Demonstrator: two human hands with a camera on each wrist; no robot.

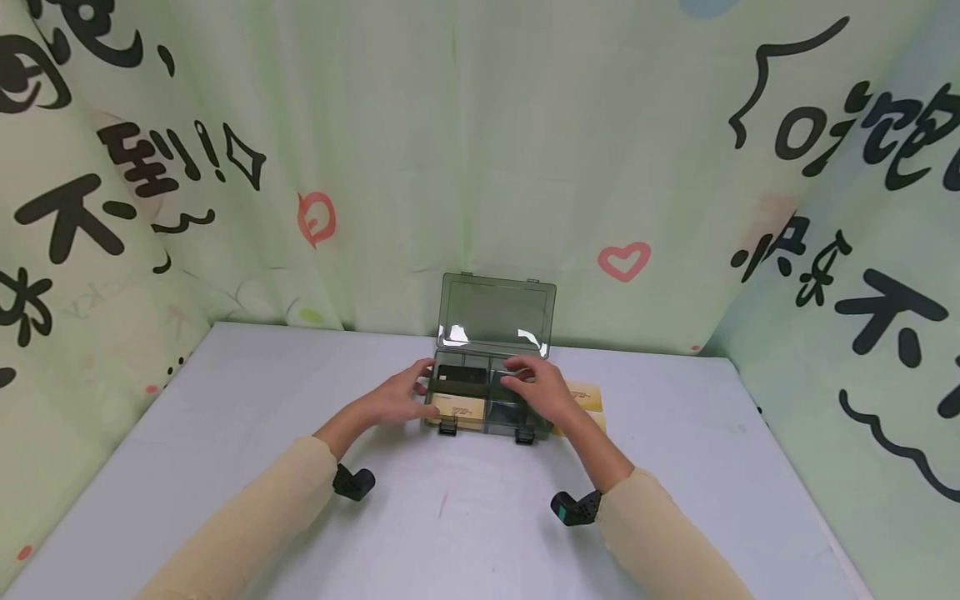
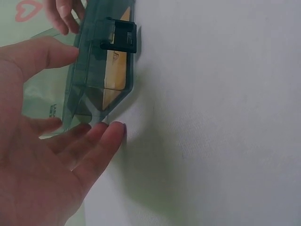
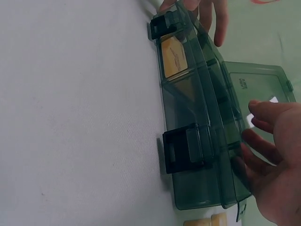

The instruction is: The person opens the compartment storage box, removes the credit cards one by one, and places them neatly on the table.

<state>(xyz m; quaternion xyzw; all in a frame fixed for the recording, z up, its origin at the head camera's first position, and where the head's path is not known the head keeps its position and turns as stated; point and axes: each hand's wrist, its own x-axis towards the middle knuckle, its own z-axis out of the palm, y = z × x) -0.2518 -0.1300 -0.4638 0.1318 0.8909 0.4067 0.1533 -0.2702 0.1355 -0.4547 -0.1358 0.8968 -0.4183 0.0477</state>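
Your left hand [image 1: 393,400] is relaxed; grip of your right hand [image 1: 545,390], I cannot tell; its bump could shift the box [image 3: 190,108].

Glossy, smooth plastic box [image 3: 188,113], matt, finely grained tabletop [image 1: 450,525] and matt cloth curtain [image 1: 525,167].

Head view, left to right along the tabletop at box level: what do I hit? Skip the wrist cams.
Left hand → yellow item in the front-left compartment of the open box → right hand → yellow items just right of the box.
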